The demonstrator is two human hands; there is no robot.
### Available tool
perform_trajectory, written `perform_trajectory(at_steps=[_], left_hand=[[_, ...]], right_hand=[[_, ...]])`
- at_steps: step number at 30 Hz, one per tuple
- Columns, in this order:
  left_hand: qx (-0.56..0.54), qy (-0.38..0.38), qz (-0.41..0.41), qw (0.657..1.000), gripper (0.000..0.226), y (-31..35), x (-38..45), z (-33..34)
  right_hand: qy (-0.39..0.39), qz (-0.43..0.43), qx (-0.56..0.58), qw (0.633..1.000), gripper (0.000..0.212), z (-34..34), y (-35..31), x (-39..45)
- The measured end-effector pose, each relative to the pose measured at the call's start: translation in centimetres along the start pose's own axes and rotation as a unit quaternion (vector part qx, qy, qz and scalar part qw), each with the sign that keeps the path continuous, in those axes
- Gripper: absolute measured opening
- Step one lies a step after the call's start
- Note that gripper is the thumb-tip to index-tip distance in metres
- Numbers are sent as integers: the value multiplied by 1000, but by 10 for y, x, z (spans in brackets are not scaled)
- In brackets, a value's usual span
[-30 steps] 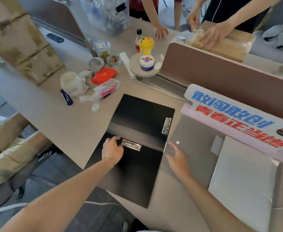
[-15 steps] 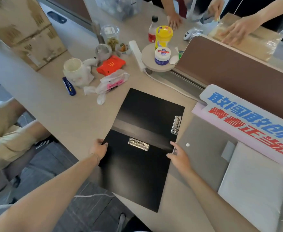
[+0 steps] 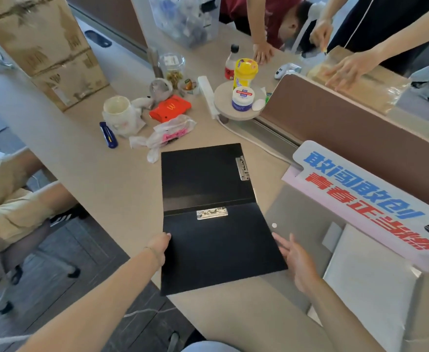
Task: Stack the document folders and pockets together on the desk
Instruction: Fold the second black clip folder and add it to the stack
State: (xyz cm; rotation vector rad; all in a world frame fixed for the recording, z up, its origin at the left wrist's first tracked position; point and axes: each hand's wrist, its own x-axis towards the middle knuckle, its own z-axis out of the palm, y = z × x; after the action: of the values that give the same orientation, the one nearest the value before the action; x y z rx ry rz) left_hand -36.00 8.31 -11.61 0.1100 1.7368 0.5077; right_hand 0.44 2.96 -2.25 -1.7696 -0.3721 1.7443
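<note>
Two black clip folders lie overlapped on the beige desk [image 3: 111, 184]. The near black folder [image 3: 218, 250] has a metal clip at its top edge and partly covers the far black folder [image 3: 203, 171], whose clip sits on its right side. My left hand [image 3: 160, 246] grips the near folder's left edge. My right hand [image 3: 293, 257] rests with spread fingers at that folder's right edge, on a grey translucent document pocket [image 3: 307, 222] with a white snap. A white pocket [image 3: 370, 298] lies further right.
A printed sign [image 3: 370, 199] leans over the pockets against a brown divider [image 3: 355, 128]. Cups, a red carton, a plastic bag, a blue cutter [image 3: 108, 135] and jars clutter the far desk. Cardboard boxes stand at the far left. Other people's hands work beyond the divider.
My left hand moved from the near folder's clip to its left edge. The near folder has been turned and now lines up more squarely with the far one.
</note>
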Motion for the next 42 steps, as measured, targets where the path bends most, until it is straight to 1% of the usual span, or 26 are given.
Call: perform_trajectory(at_steps=[3, 5, 6, 8, 10, 13, 14, 16, 19, 23, 26, 28, 31, 32, 34, 36, 37, 39, 42], left_hand=[[2, -12, 27, 1000, 26, -17, -39, 33], [18, -26, 31, 999, 18, -31, -61, 53], [27, -34, 29, 999, 16, -38, -69, 63], [64, -45, 29, 996, 17, -55, -83, 84], [99, -56, 34, 993, 22, -73, -99, 105], [124, -89, 40, 987, 30, -99, -115, 131], [115, -99, 36, 988, 32, -103, -118, 136], [56, -108, 17, 992, 36, -103, -118, 139], [-54, -85, -22, 995, 36, -83, -106, 129], [-105, -59, -5, 993, 35, -45, -72, 104], [-152, -63, 17, 986, 45, -16, -47, 86], [-182, -49, 35, 981, 51, 5, -31, 73], [-189, -9, 67, 980, 59, 29, -9, 53], [-180, -2, 81, 980, 55, 33, -4, 48], [-133, 11, 131, 982, 34, 39, -18, 45], [-53, 35, 206, 977, 18, 40, -49, 48], [-32, 39, 241, 969, 14, 39, -69, 52], [-8, 46, 306, 951, 10, 36, -101, 60], [26, 55, 380, 923, 16, 27, -139, 70]], right_hand=[[8, -28, 88, 996, 57, -21, 7, -13], [8, -38, 147, 988, 50, -32, 11, -21], [10, -40, 160, 986, 44, -34, 13, -25], [24, -48, 139, 989, 34, -33, 19, -31], [54, -58, 93, 993, 25, -28, 27, -35], [119, -60, 75, 988, 23, -28, 37, -35], [137, -65, 80, 985, 26, -30, 38, -36], [165, -74, 78, 980, 31, -37, 36, -38], [175, -83, 64, 979, 29, -52, 30, -46], [187, -90, 17, 978, 33, -71, 24, -50], [198, -84, -11, 977, 34, -80, 26, -47], [206, -79, -23, 975, 33, -84, 27, -45], [212, -70, -34, 974, 32, -86, 28, -40], [213, -67, -33, 974, 31, -85, 29, -39], [214, -65, -30, 974, 29, -83, 30, -37], [213, -68, -25, 974, 30, -79, 29, -36], [212, -70, -20, 975, 30, -77, 29, -37], [211, -75, -8, 974, 31, -74, 27, -38], [206, -82, 10, 975, 29, -71, 23, -43]])
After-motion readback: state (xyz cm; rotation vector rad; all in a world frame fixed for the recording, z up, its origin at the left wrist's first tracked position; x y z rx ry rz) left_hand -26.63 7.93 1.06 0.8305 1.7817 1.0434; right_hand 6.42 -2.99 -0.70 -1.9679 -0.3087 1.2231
